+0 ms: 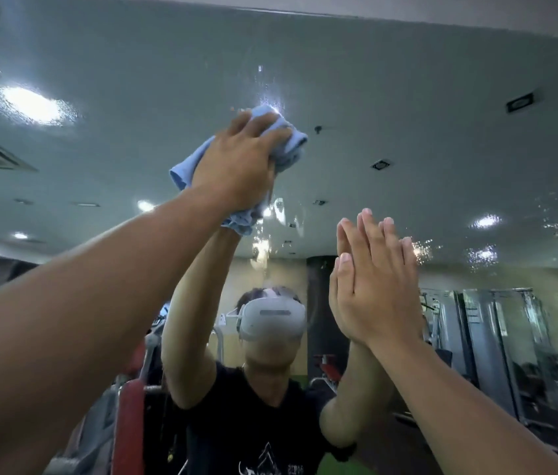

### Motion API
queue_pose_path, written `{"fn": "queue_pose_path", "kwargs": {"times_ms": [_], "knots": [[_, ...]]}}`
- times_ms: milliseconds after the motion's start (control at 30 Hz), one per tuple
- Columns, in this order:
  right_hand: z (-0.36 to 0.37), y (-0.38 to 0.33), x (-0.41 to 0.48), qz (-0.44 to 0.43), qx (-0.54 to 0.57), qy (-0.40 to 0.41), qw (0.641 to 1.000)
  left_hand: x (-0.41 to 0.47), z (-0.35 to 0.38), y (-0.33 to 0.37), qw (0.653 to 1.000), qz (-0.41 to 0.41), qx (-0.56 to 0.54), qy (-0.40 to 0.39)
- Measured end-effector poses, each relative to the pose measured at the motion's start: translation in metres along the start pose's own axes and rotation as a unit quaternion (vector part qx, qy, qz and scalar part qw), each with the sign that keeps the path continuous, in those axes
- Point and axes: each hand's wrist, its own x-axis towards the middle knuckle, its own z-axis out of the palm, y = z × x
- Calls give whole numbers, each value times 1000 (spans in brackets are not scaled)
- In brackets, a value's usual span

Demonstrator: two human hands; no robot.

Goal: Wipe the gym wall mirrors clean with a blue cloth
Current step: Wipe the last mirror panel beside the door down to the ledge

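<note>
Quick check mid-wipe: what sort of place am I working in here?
Most likely a gym. The large wall mirror reflects grey metal weight-machine frames on the right and a red padded upright of exercise equipment at lower left.

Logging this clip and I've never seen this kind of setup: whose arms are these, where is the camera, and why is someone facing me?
There is one picture, from a camera worn on the person's head, looking up at a wall mirror. The two arms are the wearer's own. The figure facing you is their reflection, with the white headset on. The left hand holds a bunched blue cloth against the glass. The right hand lies flat on the mirror, fingers straight, holding nothing. Bright specks, probably droplets, show on the glass.
</note>
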Motion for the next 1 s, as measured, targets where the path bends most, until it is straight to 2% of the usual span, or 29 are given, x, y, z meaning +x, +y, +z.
{"fn": "queue_pose_path", "kwargs": {"times_ms": [100,233,367,467,600,733,833,933,1000], "knots": [[1,1,-1,3,6,-5,1000,-14,-2,10,999,31,-4,-26],[0,0,0,4,5,-12,1000,-52,0,17,988,133,26,-69],[-4,-1,0,5,6,-26,1000,-108,5,29,965,253,36,-62],[-4,-1,0,6,10,-29,1000,-152,7,29,938,333,28,-94],[-2,-2,1,7,12,-19,1000,-162,9,15,922,376,26,-94],[0,-1,0,2,9,-3,1000,-147,10,11,927,356,47,-108],[1,0,0,1,7,-1,1000,-114,7,1,952,284,65,-89],[2,0,0,3,4,8,1000,-67,3,-1,990,133,13,-37],[2,0,-1,1,-4,9,1000,-40,4,10,999,4,-27,18]]}}
